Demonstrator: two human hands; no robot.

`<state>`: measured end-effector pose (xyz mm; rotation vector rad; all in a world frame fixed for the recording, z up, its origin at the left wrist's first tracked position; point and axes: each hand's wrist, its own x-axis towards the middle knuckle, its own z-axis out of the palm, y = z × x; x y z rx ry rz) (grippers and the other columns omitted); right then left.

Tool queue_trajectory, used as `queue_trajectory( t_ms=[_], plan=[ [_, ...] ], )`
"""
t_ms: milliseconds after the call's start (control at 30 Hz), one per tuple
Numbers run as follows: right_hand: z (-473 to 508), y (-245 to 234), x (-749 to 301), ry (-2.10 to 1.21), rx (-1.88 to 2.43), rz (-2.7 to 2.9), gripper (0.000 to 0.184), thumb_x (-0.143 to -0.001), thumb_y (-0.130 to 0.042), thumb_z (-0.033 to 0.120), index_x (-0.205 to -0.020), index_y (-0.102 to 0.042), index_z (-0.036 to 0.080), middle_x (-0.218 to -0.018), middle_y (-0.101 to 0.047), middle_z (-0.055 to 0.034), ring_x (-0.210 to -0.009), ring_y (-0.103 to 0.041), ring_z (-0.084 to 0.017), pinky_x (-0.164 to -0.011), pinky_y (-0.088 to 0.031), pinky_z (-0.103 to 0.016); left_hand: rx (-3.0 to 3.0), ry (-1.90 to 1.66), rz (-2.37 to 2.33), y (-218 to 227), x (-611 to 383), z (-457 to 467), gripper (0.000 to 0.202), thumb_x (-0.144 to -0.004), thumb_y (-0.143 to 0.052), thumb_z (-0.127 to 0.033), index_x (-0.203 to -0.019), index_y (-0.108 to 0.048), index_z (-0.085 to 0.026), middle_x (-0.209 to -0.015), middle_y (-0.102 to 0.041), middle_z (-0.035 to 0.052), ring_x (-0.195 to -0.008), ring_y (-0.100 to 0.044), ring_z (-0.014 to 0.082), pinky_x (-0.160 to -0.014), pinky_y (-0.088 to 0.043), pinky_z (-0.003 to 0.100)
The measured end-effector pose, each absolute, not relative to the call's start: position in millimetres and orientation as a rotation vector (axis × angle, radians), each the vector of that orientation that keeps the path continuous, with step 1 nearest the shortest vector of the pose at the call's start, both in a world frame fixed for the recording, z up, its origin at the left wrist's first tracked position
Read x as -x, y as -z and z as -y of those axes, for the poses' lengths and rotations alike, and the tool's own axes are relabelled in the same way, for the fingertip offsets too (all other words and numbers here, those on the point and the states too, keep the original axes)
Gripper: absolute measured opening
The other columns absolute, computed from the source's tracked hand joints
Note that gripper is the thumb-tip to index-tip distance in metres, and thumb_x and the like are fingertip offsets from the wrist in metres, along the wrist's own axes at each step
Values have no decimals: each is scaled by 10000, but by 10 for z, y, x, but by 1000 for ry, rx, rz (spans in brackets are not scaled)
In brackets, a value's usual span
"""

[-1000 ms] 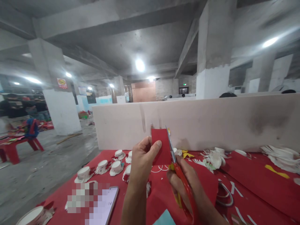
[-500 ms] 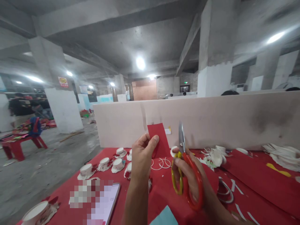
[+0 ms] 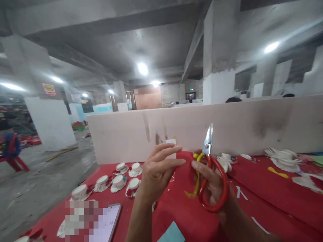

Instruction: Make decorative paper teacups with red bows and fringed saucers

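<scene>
My right hand (image 3: 210, 181) grips scissors (image 3: 208, 144) with one red and one yellow handle, metal blades pointing up and looking closed together. My left hand (image 3: 158, 168) is raised beside it, fingers stretched toward the right hand, with nothing visible in them. A red patch (image 3: 185, 155) shows between the hands; I cannot tell whether it is the red paper strip or the table covering. Left of my left hand stand several white cup-like pieces with ruffled rims (image 3: 118, 183). A light blue piece (image 3: 173, 232) lies below the hands.
A red-covered table (image 3: 176, 208) bears everything. A phone (image 3: 107, 222) lies at the left front, partly pixelated. White strips (image 3: 259, 225), a yellow piece (image 3: 277, 172) and stacked white frilled pieces (image 3: 284, 161) lie to the right. A pale partition (image 3: 214, 124) stands behind.
My left hand has let go of the red paper strip, and its fingers have straightened. My right hand with the scissors has moved slightly right. The view has turned right.
</scene>
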<state>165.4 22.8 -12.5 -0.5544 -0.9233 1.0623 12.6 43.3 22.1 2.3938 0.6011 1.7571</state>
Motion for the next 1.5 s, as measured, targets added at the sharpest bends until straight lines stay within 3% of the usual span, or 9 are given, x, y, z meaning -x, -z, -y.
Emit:
queue_trajectory(
  t_ms=[133, 267, 367, 567, 700, 900, 1167, 1500],
  plan=[
    [-212, 105, -1708, -805, 641, 1038, 378, -711, -693, 299, -1042, -525, 226, -692, -538, 48, -459, -549, -93, -405, -486, -223, -1850, -1729, -727, -203, -187, -449, 280, -823, -555, -252, -1081, -664, -233, -1061, -667, 101, -922, -617, 209, -768, -512, 337],
    [-184, 76, -1703, -654, 660, 1175, 332, -721, -689, 292, -996, -513, 230, -691, -544, 50, -436, -545, -91, -393, -487, -222, -1626, -1347, -657, -145, -254, -443, 226, -763, -636, -357, -826, -679, -144, -726, -666, 64, -621, -593, 137, -554, -475, 231],
    [-186, 89, -1665, -642, 640, 1192, 272, -789, -624, 300, -1015, -494, 224, -621, -538, 57, -434, -539, -99, -417, -480, -226, -1488, -1418, -680, -97, -328, -437, 227, -732, -672, -351, -692, -619, -133, -589, -585, 4, -521, -530, 92, -484, -420, 188],
    [-270, 269, -1579, -880, 703, 1341, 293, -847, -527, 346, -1106, -460, 226, -737, -572, 18, -554, -556, -121, -493, -471, -242, -1231, -1805, -677, -119, -364, -448, 190, -739, -666, -324, -748, -626, -138, -616, -577, -13, -530, -522, 78, -483, -436, 175],
    [-273, 360, -1488, -859, 831, 1518, 265, -833, -531, 274, -1086, -467, 224, -734, -559, 21, -622, -540, -121, -559, -454, -226, -1109, -1896, -650, -169, -311, -426, 187, -713, -684, -309, -734, -628, -132, -617, -597, -5, -545, -559, 92, -504, -472, 184],
    [-159, 323, -1387, -849, 920, 1687, 61, -809, -507, 214, -863, -482, 197, -715, -540, 13, -624, -504, -117, -542, -412, -214, -1064, -1983, -683, -205, -246, -420, 203, -679, -700, -316, -729, -630, -132, -614, -613, -1, -538, -581, 105, -486, -482, 187],
    [-177, 380, -1351, -762, 977, 1745, 142, -777, -532, 187, -913, -491, 200, -682, -529, 20, -659, -531, -137, -569, -416, -224, -1146, -1947, -700, -178, -177, -424, 189, -714, -674, -312, -751, -639, -130, -636, -617, 7, -539, -562, 96, -489, -474, 184],
    [-177, 422, -1322, -717, 994, 1706, 50, -803, -499, 226, -841, -480, 198, -683, -524, 14, -604, -489, -121, -548, -398, -222, -1183, -1953, -703, -160, -171, -434, 179, -731, -673, -320, -739, -636, -145, -595, -569, -20, -514, -516, 75, -457, -428, 161]
  ],
)
